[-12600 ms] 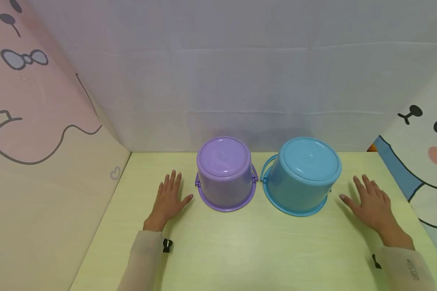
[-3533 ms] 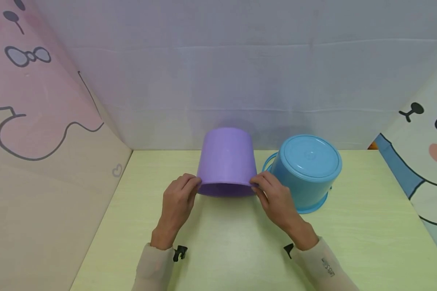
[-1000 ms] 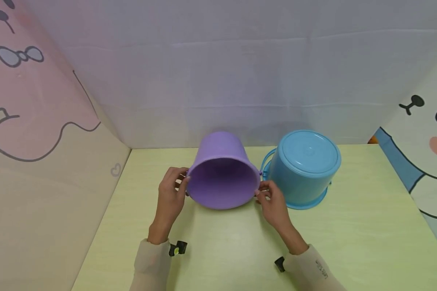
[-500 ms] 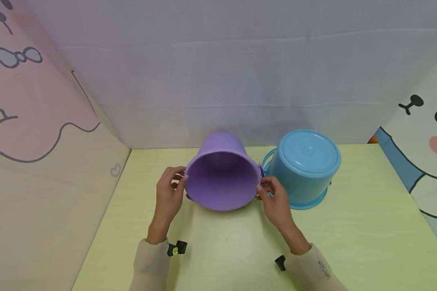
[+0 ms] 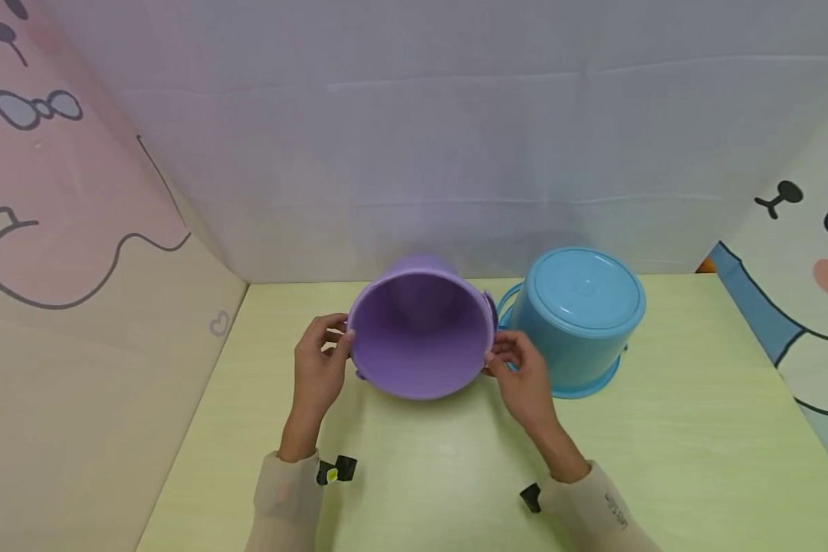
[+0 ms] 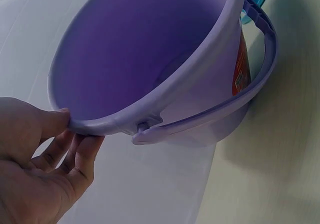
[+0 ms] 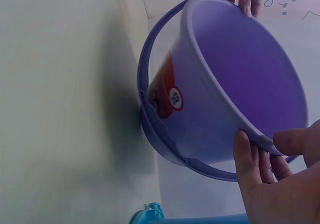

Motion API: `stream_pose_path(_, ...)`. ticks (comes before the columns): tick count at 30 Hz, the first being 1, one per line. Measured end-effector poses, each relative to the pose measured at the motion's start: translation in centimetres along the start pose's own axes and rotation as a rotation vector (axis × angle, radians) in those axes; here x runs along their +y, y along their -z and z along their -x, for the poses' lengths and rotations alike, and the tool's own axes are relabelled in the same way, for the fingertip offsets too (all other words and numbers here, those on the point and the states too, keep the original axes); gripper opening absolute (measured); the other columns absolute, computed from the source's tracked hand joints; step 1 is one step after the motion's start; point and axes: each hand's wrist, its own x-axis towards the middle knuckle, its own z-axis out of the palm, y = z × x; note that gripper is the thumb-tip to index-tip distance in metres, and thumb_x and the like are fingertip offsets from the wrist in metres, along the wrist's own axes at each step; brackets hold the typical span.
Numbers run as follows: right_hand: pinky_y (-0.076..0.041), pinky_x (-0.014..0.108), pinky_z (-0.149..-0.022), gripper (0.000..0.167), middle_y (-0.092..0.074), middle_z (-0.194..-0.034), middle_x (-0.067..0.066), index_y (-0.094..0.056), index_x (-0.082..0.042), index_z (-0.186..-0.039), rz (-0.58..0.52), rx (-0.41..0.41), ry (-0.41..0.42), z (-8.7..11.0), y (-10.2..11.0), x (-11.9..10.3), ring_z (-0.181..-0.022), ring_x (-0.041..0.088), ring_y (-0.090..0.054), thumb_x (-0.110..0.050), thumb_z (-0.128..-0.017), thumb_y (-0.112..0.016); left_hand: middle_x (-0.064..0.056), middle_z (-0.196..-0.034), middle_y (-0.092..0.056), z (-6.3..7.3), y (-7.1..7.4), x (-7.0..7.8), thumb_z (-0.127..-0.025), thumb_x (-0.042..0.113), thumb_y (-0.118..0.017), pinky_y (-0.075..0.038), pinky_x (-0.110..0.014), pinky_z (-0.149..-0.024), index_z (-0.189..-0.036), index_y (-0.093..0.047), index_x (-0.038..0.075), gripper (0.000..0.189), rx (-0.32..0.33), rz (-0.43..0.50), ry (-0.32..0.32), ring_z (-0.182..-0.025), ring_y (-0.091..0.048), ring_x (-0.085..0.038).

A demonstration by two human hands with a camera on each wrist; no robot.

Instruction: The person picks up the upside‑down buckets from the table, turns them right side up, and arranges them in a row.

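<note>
A purple bucket (image 5: 421, 337) is tilted with its mouth toward me, and its inside shows in the head view. My left hand (image 5: 319, 364) pinches the rim at its left side, thumb on the near face and fingers behind. On the opposite side my right hand (image 5: 523, 376) pinches the rim the same way. In the left wrist view the bucket's handle (image 6: 260, 79) hangs beneath the wall. A red sticker (image 7: 167, 94) on the outer wall shows in the right wrist view. The base is mostly hidden behind the rim.
A blue bucket (image 5: 583, 322) stands upside down on the pale table (image 5: 697, 445), close to the right of the purple one. A white sheet (image 5: 455, 153) hangs behind the table. Printed cartoon panels flank it, one on the left (image 5: 96, 345) and one on the right.
Over the last second the purple bucket's mouth has turned further upward, with both hands still gripping its rim. Earlier it stood upside down on the table. The blue bucket has stayed put.
</note>
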Motion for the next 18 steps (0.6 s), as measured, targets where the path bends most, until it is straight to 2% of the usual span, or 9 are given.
stream_pose_path(3,-0.065,0.029,-0.078,0.025,-0.063,-0.109,0.028,-0.058,0.01,-0.125,-0.012,-0.009,-0.013,0.2,-0.1,0.2,-0.083,0.011,-0.066,0.013,-0.1,-0.06,-0.02,-0.106,-0.064,0.0,-0.1,0.0,-0.099,-0.01,-0.066,-0.061,-0.02,-0.066,-0.121,-0.067,-0.008,0.023,0.005,0.021,0.027,-0.086,-0.065,-0.014)
stream_pose_path(7,-0.065,0.03,-0.077,0.025,-0.063,-0.107,0.026,-0.058,0.011,-0.126,-0.021,0.002,0.01,0.1,-0.1,0.2,-0.083,0.01,-0.066,0.012,-0.101,-0.06,-0.022,-0.106,-0.063,0.0,0.0,0.1,-0.1,-0.01,-0.065,-0.062,-0.019,-0.068,-0.123,-0.066,-0.009,0.023,-0.003,0.05,0.055,-0.086,-0.064,-0.013)
stream_pose_path(13,-0.063,0.024,-0.074,0.025,-0.062,-0.106,0.025,-0.058,0.013,-0.125,-0.034,0.021,0.048,0.0,0.0,-0.4,-0.081,0.01,-0.065,0.013,-0.101,-0.059,-0.025,-0.106,-0.06,-0.2,0.2,0.2,-0.1,-0.01,-0.065,-0.063,-0.02,-0.071,-0.124,-0.066,-0.01,0.024,-0.021,0.111,0.107,-0.085,-0.064,-0.009)
stream_pose_path(18,-0.063,0.024,-0.073,0.025,-0.063,-0.106,0.028,-0.059,0.014,-0.126,-0.022,0.031,0.069,-0.3,0.1,-0.9,-0.08,0.008,-0.065,0.013,-0.1,-0.06,-0.024,-0.107,-0.061,-0.4,0.3,0.4,-0.1,-0.008,-0.066,-0.063,-0.021,-0.071,-0.124,-0.067,-0.01,0.024,-0.019,0.124,0.154,-0.083,-0.064,-0.007)
